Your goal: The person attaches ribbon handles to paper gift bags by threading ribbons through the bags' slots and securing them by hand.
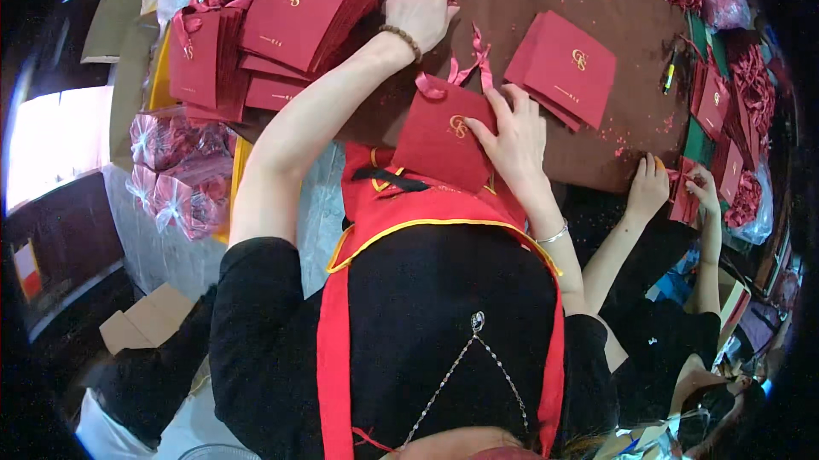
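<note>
A dark red paper gift bag (439, 132) with a gold print and a pink ribbon handle (478, 63) lies tilted at the table's near edge, against my apron. My right hand (519, 132) grips its right side, thumb on the front and the other fingers along the top edge. Farther off to the left, my left hand (420, 15) has its fingers curled down at the table beside a stack of red bags (299, 12). A scrap of pink ribbon shows by its fingertips; what they pinch is hidden.
More red bags (567, 68) lie to the right on the brown tabletop (640, 42). A yellow-green pen (670, 72) sits near the green strip. At right, a co-worker's hands (653, 187) hold a small red bag. Plastic-wrapped bundles (192, 196) stand at left.
</note>
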`<state>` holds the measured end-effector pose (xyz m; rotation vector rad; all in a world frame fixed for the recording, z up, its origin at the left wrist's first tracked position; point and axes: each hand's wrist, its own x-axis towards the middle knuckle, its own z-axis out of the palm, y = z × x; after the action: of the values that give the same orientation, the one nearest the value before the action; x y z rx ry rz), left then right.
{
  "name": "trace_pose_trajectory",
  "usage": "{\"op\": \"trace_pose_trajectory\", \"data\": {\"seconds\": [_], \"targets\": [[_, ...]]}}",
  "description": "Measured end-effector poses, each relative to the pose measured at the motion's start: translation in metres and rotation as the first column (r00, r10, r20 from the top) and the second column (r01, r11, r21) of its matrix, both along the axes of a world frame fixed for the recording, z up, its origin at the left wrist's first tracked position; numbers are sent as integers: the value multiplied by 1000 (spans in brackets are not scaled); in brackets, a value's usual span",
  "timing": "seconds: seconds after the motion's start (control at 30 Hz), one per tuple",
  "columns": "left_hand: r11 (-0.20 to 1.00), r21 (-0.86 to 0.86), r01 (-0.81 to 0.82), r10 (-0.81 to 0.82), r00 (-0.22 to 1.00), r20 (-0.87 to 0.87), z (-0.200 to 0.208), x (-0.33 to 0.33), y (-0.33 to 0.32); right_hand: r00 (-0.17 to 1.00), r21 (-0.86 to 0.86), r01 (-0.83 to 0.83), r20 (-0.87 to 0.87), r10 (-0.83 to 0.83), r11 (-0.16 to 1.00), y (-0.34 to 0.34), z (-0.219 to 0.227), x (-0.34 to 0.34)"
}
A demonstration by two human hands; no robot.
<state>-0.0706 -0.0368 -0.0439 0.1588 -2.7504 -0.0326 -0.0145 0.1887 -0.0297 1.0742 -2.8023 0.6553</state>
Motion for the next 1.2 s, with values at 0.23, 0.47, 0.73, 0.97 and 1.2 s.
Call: {"op": "trace_pose_trajectory", "data": {"seconds": [0.23,0.47,0.73,0.97,1.2], "targets": [[981,-28,192,-194,974,-122,-22,-22,-15,989,-115,-2,149,19,993,3,4,2],[684,690,236,-272,960,-59,37,27,-6,957,-176,13,288,39,984,12,2,-10],[695,647,314,-458,887,62,24,106,49,919,-207,-43,375,120,977,11,3,-14],[873,351,339,-368,930,18,15,107,68,788,-159,-108,588,182,981,20,-1,-36],[800,517,306,-339,940,-31,11,104,76,668,-217,5,727,158,976,21,1,-35]]}}
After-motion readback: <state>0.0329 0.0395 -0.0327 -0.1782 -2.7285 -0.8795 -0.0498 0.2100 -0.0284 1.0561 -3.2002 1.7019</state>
